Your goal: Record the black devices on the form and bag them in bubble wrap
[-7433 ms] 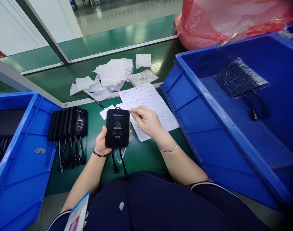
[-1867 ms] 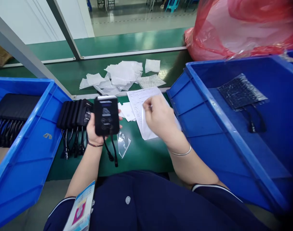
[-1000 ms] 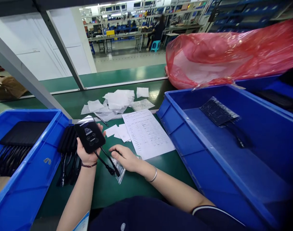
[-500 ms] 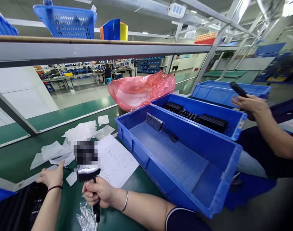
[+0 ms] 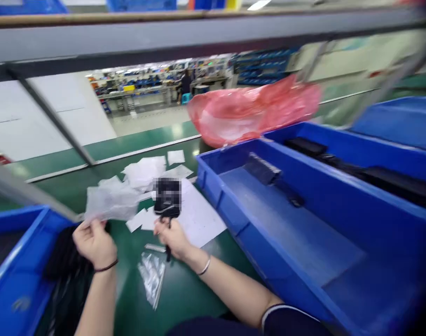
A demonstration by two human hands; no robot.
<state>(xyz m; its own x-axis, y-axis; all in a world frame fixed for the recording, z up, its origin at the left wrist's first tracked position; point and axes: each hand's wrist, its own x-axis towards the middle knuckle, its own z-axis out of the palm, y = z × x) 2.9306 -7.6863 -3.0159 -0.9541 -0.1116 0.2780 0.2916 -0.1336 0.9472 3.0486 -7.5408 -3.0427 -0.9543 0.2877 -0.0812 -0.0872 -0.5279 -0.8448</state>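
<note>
My left hand (image 5: 96, 242) pinches the near corner of a thin, translucent white sheet (image 5: 112, 203), which stretches away over the table. My right hand (image 5: 173, 238) is wrapped around the slim handle of a black handheld device with a wide head (image 5: 166, 205). Part of that head is pixelated, so its exact kind is unclear. The device stands in front of a white printed page (image 5: 202, 219). More loose white sheets (image 5: 146, 171) lie beyond my hands. A crumpled clear plastic bag (image 5: 152, 277) rests on the table between my forearms.
A long blue bin (image 5: 265, 252) on the right holds a bubble-wrapped item (image 5: 262, 168) with a cable. Another blue bin (image 5: 339, 140) behind it holds black boxes. A pink plastic bag (image 5: 251, 112) lies at the back. Black items (image 5: 64, 256) and a blue bin (image 5: 18, 275) are at left.
My left hand has gone from open beside the sheets to pinching one and lifting its edge. The view has swung left and down; the co-worker's arm on the right is out of view.
</note>
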